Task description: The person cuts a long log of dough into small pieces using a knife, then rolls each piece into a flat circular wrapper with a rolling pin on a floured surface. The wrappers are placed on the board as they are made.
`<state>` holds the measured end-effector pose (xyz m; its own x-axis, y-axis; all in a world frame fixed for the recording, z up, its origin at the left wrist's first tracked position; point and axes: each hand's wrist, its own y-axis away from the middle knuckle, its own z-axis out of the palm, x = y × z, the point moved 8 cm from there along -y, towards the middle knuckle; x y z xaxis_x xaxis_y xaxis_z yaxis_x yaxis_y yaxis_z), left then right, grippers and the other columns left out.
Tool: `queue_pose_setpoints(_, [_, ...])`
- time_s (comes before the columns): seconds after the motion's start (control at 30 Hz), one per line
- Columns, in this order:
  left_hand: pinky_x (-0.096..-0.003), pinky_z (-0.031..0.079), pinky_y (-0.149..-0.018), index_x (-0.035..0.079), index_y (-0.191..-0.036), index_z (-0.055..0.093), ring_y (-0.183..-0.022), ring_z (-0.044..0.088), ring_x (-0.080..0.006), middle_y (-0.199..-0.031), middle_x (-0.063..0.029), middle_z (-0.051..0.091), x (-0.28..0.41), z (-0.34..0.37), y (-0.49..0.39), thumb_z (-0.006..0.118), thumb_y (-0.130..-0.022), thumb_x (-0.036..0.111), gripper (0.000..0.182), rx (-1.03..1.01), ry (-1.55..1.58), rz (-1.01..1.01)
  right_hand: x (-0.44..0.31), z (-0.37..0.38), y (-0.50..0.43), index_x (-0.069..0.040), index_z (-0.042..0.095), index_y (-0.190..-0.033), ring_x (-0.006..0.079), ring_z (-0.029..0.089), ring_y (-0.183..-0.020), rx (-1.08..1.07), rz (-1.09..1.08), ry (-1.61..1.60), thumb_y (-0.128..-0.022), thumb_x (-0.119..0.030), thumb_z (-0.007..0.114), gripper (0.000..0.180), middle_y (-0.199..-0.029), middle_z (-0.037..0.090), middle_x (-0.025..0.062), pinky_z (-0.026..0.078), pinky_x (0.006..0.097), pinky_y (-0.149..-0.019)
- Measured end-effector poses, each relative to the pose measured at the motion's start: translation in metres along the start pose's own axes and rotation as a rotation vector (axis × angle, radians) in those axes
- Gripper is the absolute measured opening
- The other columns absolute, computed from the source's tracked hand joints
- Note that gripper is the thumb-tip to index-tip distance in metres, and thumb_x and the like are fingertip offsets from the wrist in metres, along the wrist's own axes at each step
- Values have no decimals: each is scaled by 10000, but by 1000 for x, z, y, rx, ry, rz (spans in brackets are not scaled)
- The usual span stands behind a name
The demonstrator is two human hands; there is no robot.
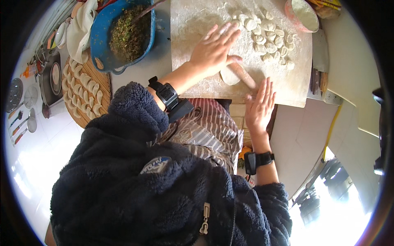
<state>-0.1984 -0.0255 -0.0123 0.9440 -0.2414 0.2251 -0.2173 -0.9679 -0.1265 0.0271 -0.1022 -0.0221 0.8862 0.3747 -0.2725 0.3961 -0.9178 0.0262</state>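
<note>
A wooden rolling pin [243, 75] lies slantwise on the floured board [190, 40], between my two hands. Its far end is held beneath the palm of my left hand [215, 49], whose fingers stretch forward. The near end is under the heel and thumb side of my right hand [261, 106], its fingers also straight. Partly beneath the pin is a flat, round dough wrapper [228, 77]; part of it is hidden by the pin and my left hand. Several small, floured dough pieces [271, 47] are spread beyond my hands, toward the right.
A blue basin [147, 52] of chopped filling stands left of the board. Below it, a round wooden board [103, 118] carries several folded dumplings [89, 84]. A bowl of flour [303, 15] sits at the far right corner. Utensils [30, 123] hang at far left.
</note>
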Motion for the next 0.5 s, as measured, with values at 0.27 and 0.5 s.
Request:
queue_pose_setpoints(0.27, [-387, 445, -1157, 210, -1269, 693, -1296, 574, -219, -1351, 19, 643, -19, 28, 90, 757, -866, 149, 413, -4, 323, 88, -56, -43, -45, -31, 577, -1386, 391, 514, -1378, 45, -242, -467, -962, -122, 627, 436, -1455, 571, 185, 470, 458, -1100])
queue_pose_setpoints(0.5, [-411, 501, -960, 204, -1130, 707, -1059, 644, -224, -1123, 27, 666, -3, -27, 80, 779, -824, 142, 321, 112, 305, -48, -4, 12, -85, -56, 654, -1178, 347, 613, -1072, 47, -104, -295, -932, -163, 715, 275, -1113, 642, 136, 503, 457, -935])
